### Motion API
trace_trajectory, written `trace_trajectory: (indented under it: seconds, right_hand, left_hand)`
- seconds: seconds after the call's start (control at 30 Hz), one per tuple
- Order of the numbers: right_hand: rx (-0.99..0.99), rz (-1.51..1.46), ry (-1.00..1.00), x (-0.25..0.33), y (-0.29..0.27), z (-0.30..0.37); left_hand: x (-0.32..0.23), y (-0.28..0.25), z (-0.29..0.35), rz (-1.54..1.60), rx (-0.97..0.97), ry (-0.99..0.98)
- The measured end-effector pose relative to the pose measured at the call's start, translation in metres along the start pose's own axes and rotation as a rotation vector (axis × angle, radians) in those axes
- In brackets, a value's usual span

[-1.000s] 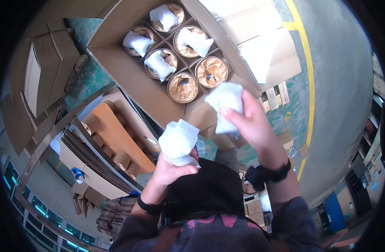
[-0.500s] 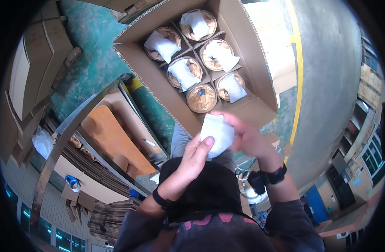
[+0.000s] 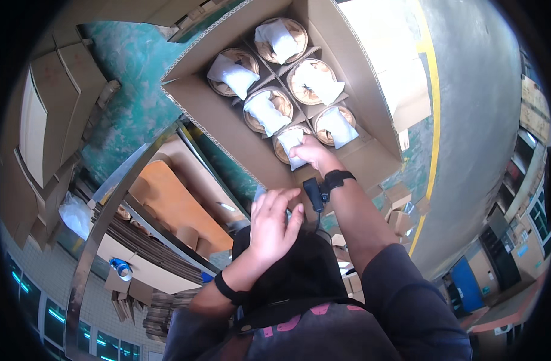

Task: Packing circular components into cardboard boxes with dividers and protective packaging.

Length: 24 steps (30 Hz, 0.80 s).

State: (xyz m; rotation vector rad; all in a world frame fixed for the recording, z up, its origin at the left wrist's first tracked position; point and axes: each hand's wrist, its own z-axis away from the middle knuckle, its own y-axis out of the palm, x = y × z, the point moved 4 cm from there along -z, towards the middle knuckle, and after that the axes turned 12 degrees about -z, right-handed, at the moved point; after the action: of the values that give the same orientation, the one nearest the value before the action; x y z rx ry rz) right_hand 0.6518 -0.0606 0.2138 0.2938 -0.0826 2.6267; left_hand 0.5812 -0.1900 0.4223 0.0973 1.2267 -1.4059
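Note:
A deep cardboard box stands open in front of me, split by cardboard dividers. In its compartments sit several round bundles lined with crumpled brown paper, such as the one at the far end. Each carries a soft white packet on top. My right hand reaches into the near end of the box, fingers closed on a white packet that lies over the nearest bundle; its fingertips are partly hidden. Outside the box's near edge, my left hand hangs empty with its fingers apart.
To my left is a metal-framed rack with stacked cardboard sheets, an orange-brown board and a blue tape roll. Folded cartons stand at the far left. A yellow floor line runs along the right side.
Both hands held the white packet in front of the box. My left hand has let go, and my right hand has carried the packet forward onto the nearest bundle.

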Motion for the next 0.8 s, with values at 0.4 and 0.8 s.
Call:
trace_trajectory:
  seconds: [0.4, 0.8]
  right_hand:
    - [-0.695, -0.315, -0.275, -0.198, -0.17, 0.157]
    - [-0.587, 0.633, -0.446, -0.184, -0.145, 0.033]
  left_hand:
    - [-0.015, 0.147, 0.01, -0.774, 0.346, 0.235]
    - [-0.023, 0.169, 0.01, -0.832, 0.109, 0.301]
